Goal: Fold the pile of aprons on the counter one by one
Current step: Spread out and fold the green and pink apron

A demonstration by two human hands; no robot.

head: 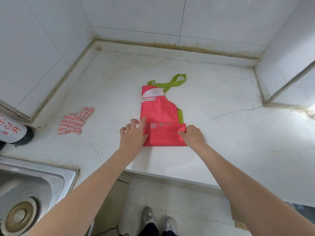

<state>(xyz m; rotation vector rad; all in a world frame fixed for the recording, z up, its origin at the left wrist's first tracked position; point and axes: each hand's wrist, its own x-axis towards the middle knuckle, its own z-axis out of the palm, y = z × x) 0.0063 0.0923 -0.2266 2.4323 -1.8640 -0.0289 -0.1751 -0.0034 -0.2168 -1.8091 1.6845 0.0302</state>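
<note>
We see a red fabric apron with lime-green straps [160, 109] lying flat near the middle of the white, cracked stone counter [221, 133], folded lengthwise into a narrow strip. Its bib end points toward the back wall, with the green neck loop spread on the counter beyond it. The bottom end is turned up over the body into a rectangular flap that shows pale printed characters along its upper edge.

Our right hand [192, 135] pinches the right edge of that flap, thumb and fingers curled onto the fabric. Our left hand [132, 133] rests on the left edge of the apron with its fingers mostly straight and spread, the fingertips pressing where the flap meets the body.

To the left on the counter, well apart from the apron, lies a crumpled pink-and-white striped cloth [75, 120]. A stainless steel sink with a round drain [30, 184] sits at the lower left, and a white bottle with red characters [12, 128] stands by the left wall. White tiled walls [136, 14] enclose the counter, and below it we see pale shoes [158, 220] on the tiled floor.
</note>
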